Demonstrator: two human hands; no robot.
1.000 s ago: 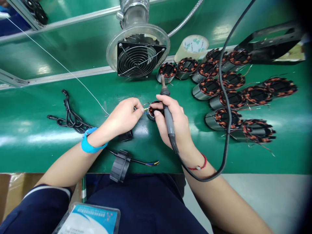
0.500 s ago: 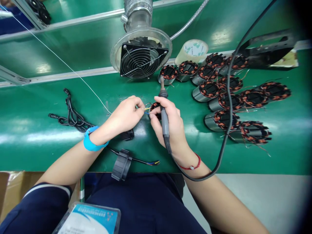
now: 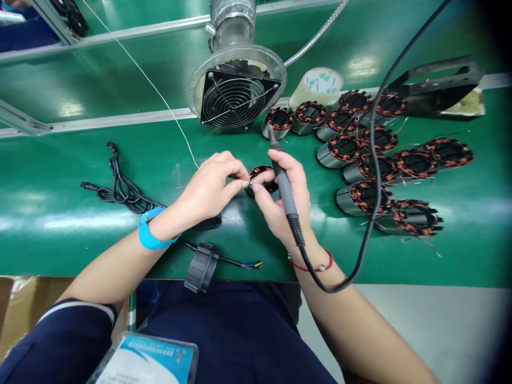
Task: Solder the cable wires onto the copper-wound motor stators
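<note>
My right hand point(image 3: 290, 200) holds a grey soldering iron point(image 3: 285, 189), its tip angled up and away from me. That hand's thumb and a finger also pinch near the end of a thin blue wire point(image 3: 251, 185). Opposite them, the thumb and fingertips of my left hand point(image 3: 216, 184) close on the same wire. Most of the wire is hidden by the fingers. A motor stator point(image 3: 259, 172) with copper windings stands just behind the fingertips, partly covered by my right hand. A thin whitish strand point(image 3: 176, 120) slants down from the upper left to my left hand.
Several wound stators point(image 3: 350, 149) stand at the right. A fan on a fume duct point(image 3: 236, 98) is at the back, with a tape roll point(image 3: 320, 85) beside it. A coiled black cable point(image 3: 124, 194) lies left; a black ring-shaped part point(image 3: 202, 266) sits near the front edge.
Both hands have shifted slightly right, and their fingertips have come together at the wire. The soldering iron has tilted more to the left. The yellow wire seen before is now hidden.
</note>
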